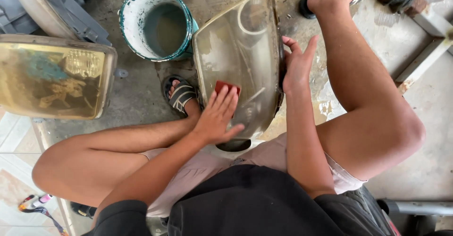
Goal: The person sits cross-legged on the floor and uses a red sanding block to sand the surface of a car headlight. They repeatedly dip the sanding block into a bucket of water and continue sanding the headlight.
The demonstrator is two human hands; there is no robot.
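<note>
A cloudy, yellowed car headlight [245,42] stands tilted between my knees, lens toward me. My left hand [218,115] lies flat on the lens, pressing a small red sanding pad [227,86] under the fingertips. My right hand [297,66] grips the headlight's right edge, fingers spread along its side. The lens surface looks wet and streaked. My sandalled left foot [181,96] rests on the floor just left of the headlight.
A second yellowed headlight [54,78] lies at the left. A teal-and-white bucket of water [158,21] stands behind it on the wet concrete floor. Grey car parts [52,5] sit at top left; a metal frame [424,52] at right.
</note>
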